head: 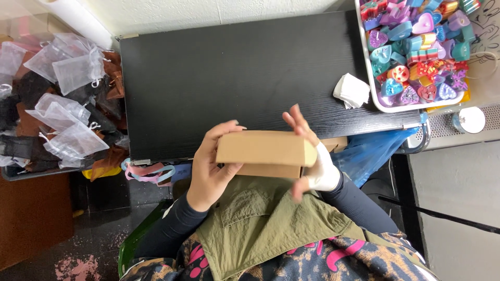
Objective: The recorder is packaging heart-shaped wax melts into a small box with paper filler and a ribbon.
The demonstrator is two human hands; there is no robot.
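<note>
Brown cardboard makes up the small rectangular box (pixel 263 151) held above the person's lap, just at the near edge of a black wood-grain surface (pixel 229 78). The left hand (pixel 211 169) grips the box's left end, thumb underneath and fingers (pixel 225 127) curled over the top edge. The right hand (pixel 307 151), wrapped in a white bandage or wrist support (pixel 324 171), cups the right end; its fingers (pixel 296 120) are spread upward and loose past the box's far corner, and the hand looks slightly blurred. A lower flap or second layer of the same cardboard shows beneath the box.

Below the box are an olive green vest (pixel 260 224) over dark sleeves and a leopard-print garment with pink marks (pixel 323 260).

On the surface to the right lies a crumpled white tissue (pixel 351 89), just beside a white tray (pixel 372 78) packed with colourful small candles (pixel 416 47) in heart, flower and round shapes. A blue plastic bag (pixel 375 148) hangs off the near right edge of the surface, close to the right wrist. Pastel ribbons (pixel 151 171) dangle at the near left edge.

Well apart on the left, sheer white organza drawstring pouches (pixel 73 67) lie heaped with black and brown ones in a bin. At far right sits a small round silver-white object (pixel 469 119) on a perforated grey ledge.
</note>
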